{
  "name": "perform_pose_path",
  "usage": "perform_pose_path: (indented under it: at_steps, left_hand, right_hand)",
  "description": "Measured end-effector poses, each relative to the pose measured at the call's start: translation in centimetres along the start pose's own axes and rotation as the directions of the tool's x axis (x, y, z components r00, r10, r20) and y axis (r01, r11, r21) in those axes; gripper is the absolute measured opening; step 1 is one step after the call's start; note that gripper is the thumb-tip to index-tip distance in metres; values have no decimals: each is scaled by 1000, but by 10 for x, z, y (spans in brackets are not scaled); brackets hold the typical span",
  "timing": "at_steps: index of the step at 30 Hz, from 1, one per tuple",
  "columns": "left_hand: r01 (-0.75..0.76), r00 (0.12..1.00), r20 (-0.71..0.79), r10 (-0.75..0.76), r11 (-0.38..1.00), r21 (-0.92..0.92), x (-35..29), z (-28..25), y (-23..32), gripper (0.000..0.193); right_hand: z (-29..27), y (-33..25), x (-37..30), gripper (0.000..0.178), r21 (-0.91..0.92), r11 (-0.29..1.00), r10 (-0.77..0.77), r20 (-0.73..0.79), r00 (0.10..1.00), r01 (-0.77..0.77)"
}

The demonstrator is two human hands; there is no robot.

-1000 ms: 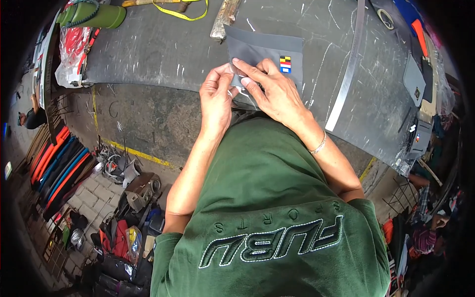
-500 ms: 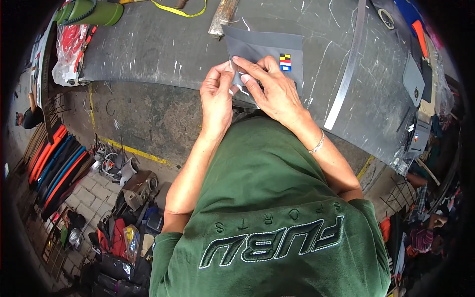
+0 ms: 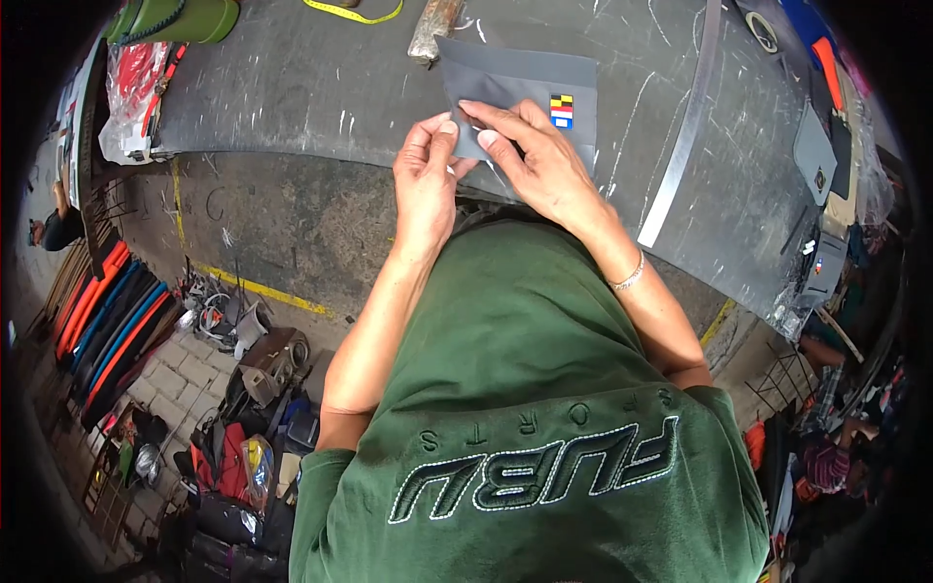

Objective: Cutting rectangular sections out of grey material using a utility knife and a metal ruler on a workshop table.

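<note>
A dark grey flexible sheet (image 3: 530, 76) with a small multicoloured flag-like patch (image 3: 562, 111) lies on the worn dark worktop (image 3: 282, 107), close to its near edge. Beside the sheet's left edge, my left hand (image 3: 425, 175) is closed, thumb and forefinger pinched together. What it pinches is too small to make out; a bit of white shows by the fingers. My right hand (image 3: 549, 170) rests over the sheet's lower part, forefinger stretched toward the left edge and thumb apart from it. Its palm side is hidden.
Beyond the sheet lie a worn wooden block (image 3: 434, 31) and a yellow measuring tape (image 3: 364, 17). A metal ruler (image 3: 680, 131) lies to the right, with a tape roll (image 3: 761, 33) past it. A green cylindrical bag (image 3: 185, 19) and plastic-wrapped red material (image 3: 136, 83) occupy the far left.
The curled white strip below my fingers shows less now. The sheet and block sit slightly higher in the picture. Both hands keep nearly the same pose.
</note>
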State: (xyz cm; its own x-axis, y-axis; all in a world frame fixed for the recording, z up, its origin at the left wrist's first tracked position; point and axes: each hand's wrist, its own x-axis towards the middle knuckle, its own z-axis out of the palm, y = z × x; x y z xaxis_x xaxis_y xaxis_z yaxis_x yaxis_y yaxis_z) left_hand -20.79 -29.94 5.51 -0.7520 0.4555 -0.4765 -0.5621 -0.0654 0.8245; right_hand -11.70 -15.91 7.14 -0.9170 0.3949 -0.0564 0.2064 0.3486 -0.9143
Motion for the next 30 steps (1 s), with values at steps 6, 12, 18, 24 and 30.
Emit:
perform_pose_path:
  at_steps: [6, 12, 18, 24, 30]
  left_hand:
    - [7, 996, 73, -50, 871, 491, 23, -19, -23, 32]
    - [-327, 945, 313, 97, 249, 912, 22, -11, 0, 42]
    - [-799, 568, 786, 244, -66, 598, 52, -37, -4, 22]
    - [-835, 481, 831, 278, -143, 531, 59, -41, -11, 14]
    - [-831, 491, 811, 318, -108, 545, 59, -43, -16, 14]
  right_hand:
    - [-20, 14, -10, 29, -296, 954, -51, -3, 999, 48]
    - [-15, 47, -39, 24, -407, 914, -53, -117, 992, 1]
    - [15, 52, -52, 23, -464, 885, -108, -136, 985, 33]
    - [23, 49, -50, 23, -517, 856, -94, -161, 983, -3]
    - [28, 46, -47, 23, -514, 856, -68, -196, 978, -44]
